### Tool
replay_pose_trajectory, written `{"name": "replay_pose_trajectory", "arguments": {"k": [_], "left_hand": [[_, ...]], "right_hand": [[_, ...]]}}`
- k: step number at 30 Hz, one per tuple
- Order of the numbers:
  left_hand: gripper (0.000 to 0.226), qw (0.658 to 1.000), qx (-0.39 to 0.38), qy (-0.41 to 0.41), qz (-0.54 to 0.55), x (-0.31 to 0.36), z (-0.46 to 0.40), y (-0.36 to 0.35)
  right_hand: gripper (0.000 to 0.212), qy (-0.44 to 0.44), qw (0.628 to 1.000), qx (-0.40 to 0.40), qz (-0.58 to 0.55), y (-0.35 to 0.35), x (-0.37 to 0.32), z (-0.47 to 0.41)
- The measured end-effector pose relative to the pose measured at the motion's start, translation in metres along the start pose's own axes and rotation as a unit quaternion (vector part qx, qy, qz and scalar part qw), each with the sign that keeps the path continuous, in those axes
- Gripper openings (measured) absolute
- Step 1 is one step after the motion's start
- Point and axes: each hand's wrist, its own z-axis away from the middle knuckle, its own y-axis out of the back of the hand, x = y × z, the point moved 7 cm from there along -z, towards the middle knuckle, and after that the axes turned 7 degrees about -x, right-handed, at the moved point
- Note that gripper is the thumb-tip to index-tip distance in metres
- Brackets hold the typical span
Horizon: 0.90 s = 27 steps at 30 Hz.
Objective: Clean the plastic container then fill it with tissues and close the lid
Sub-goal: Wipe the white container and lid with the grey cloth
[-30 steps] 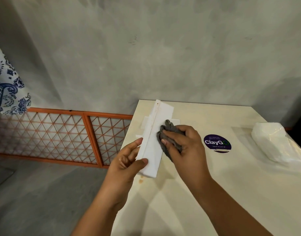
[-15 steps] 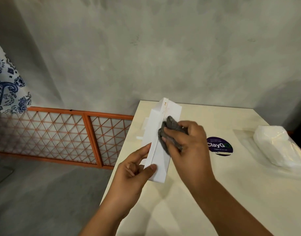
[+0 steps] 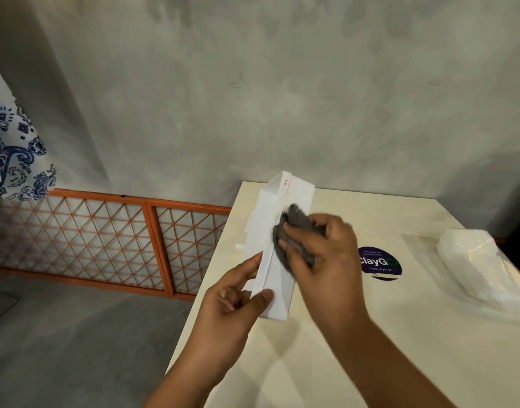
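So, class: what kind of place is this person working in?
Probably a self-service eatery or canteen: the table carries a "ClayGo" clean-as-you-go sticker, a pack of tissues waits, and the wall is bare concrete.

A rough grey plastered concrete wall (image 3: 282, 98) fills the far side of the scene, mottled with darker patches. Below it on the left runs a low orange metal lattice railing (image 3: 105, 240) with pale panels behind its diamond pattern. A grey concrete floor (image 3: 76, 334) spreads across the near left. A white cloth with blue paisley print (image 3: 14, 154) hangs at the far left edge. On the right stands a cream-coloured smooth worktop (image 3: 400, 334), carrying a round purple sticker (image 3: 381, 265). Light is soft and even.
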Motion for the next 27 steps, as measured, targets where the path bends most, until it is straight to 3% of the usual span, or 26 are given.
{"name": "replay_pose_trajectory", "arguments": {"k": [4,11,19,27], "left_hand": [[0.053,1.0,0.013,-0.01,-0.024,0.006,0.0,0.003],[0.053,1.0,0.009,-0.001,-0.021,0.004,0.005,-0.007],[0.06,0.999,0.016,-0.013,-0.041,0.007,0.007,-0.002],[0.048,0.999,-0.015,-0.014,-0.048,0.006,0.012,-0.015]], "right_hand": [[0.028,0.026,0.999,-0.035,0.004,-0.014,-0.012,0.033],[0.021,-0.036,0.999,0.028,0.001,0.011,0.004,-0.031],[0.025,0.035,0.999,-0.006,0.007,0.002,-0.015,0.023],[0.023,-0.037,0.998,0.045,0.014,0.036,0.003,-0.051]]}}
